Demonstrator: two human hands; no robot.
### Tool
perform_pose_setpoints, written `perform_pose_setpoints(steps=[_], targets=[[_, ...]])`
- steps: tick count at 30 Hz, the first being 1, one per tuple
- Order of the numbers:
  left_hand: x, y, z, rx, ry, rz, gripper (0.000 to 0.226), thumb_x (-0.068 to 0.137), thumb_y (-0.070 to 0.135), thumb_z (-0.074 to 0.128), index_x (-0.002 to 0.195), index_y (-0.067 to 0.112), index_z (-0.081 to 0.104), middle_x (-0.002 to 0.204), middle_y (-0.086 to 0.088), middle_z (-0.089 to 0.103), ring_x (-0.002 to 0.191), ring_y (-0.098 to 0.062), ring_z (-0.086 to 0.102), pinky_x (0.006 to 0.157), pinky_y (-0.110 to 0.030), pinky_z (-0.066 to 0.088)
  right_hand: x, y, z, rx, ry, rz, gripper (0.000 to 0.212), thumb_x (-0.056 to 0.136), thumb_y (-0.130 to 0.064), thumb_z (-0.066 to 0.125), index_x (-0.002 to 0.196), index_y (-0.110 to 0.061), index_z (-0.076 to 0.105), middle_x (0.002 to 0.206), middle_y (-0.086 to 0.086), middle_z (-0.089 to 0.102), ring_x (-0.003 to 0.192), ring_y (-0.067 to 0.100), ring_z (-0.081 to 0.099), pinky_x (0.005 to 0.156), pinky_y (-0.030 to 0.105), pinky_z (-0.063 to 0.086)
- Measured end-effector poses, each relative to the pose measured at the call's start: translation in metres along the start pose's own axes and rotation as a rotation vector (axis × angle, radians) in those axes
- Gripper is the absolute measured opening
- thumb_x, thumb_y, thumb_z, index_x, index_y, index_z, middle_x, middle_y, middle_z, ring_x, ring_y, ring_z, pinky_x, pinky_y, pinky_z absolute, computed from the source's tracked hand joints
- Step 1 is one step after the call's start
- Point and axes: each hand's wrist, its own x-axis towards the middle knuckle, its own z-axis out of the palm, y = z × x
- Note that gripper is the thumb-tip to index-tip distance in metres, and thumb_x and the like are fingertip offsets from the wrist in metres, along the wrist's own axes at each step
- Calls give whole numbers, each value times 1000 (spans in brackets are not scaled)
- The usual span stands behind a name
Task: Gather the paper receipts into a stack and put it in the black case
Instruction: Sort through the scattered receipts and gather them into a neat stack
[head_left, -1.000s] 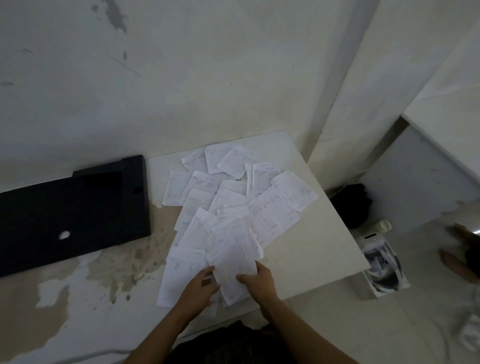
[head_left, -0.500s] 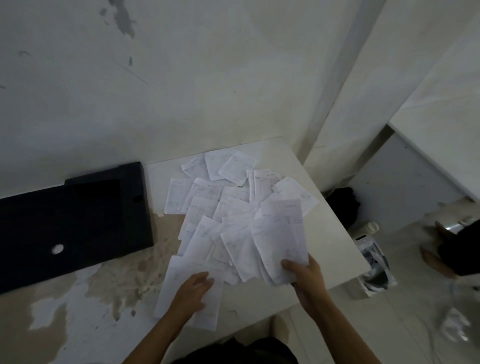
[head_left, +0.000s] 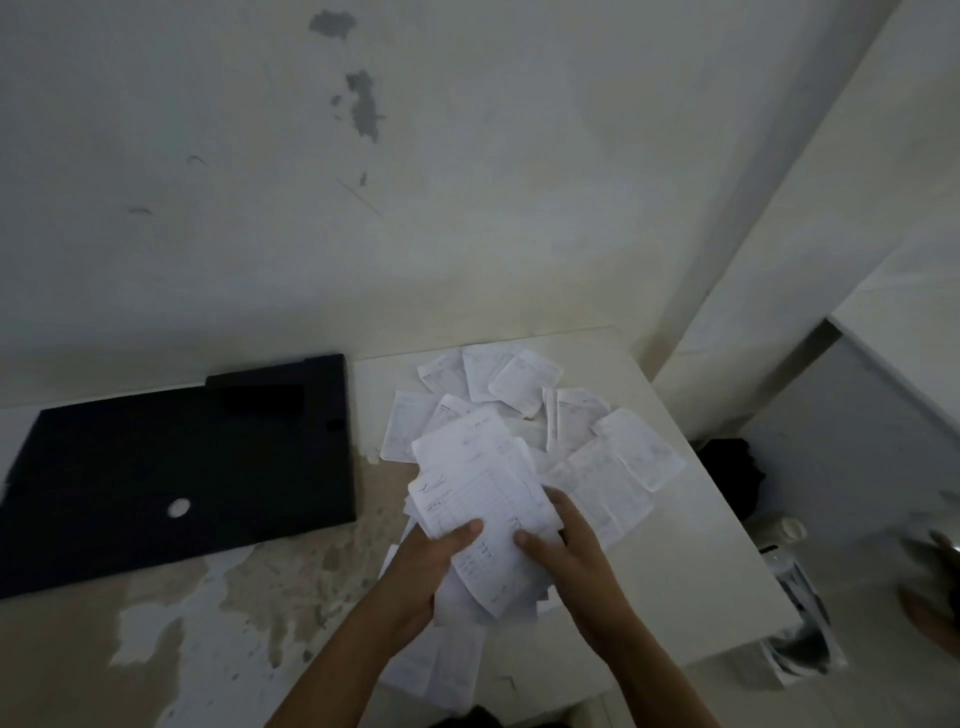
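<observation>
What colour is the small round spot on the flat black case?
Pale grey-white, a small round spot against the flat black case; seen in the head view.

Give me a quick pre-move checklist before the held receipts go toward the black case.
1. Bundle gripped by both hands: ok; left hand and right hand hold the held bundle.
2. Bundle edges squared: not ok; sheets fan out unevenly.
3. All receipts gathered: not ok; loose receipts lie on the table.
4. Black case within view, to the left: ok.
5. Case open to receive: cannot tell.
</observation>
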Motion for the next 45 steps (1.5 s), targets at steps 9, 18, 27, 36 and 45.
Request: perform_pose_setpoints(steps=[9, 18, 27, 36, 45], targets=[[13, -1, -22, 511, 157, 121, 18, 82, 13, 73, 98, 16, 64, 90, 2, 67, 83, -11, 65, 81, -28, 54, 18, 24, 21, -207, -1, -65, 22, 94, -11, 63, 115, -17, 67, 109, -1, 73, 101, 9, 70, 78, 15, 54], [25, -52, -48, 607, 167, 15, 23, 83, 2, 68, 102, 14, 62, 86, 4, 63, 80, -11, 60, 70, -15, 47, 24, 82, 29, -314, 57, 142, 47, 82, -13, 72, 123, -15, 50, 132, 16, 55, 123, 29, 56, 95, 24, 53], [32, -60, -37, 380, 306, -104, 38, 88, 13, 65, 121, -1, 54, 109, -8, 62, 107, -30, 60, 85, -30, 51, 23, 71, 48, -353, 45, 124, 45, 83, -22, 70, 121, -26, 46, 129, 9, 57, 123, 27, 56, 102, 38, 51], [27, -36, -49, 359, 212, -33, 36, 90, 30, 61, 125, 19, 57, 121, -4, 65, 100, -18, 63, 78, -28, 54, 35, 28, 48, -222, 164, 107, 36, 99, -33, 53, 134, -29, 50, 124, -6, 61, 108, 16, 62, 92, 41, 55], [20, -34, -49, 49, 62, -78, 36, 82, 30, 71, 116, 24, 64, 112, -4, 72, 101, -24, 69, 87, -39, 56, 44, -2, 42, -385, 282, -63, 11, 97, -22, 57, 87, -20, 61, 77, -6, 67, 70, 9, 64, 61, 23, 55]])
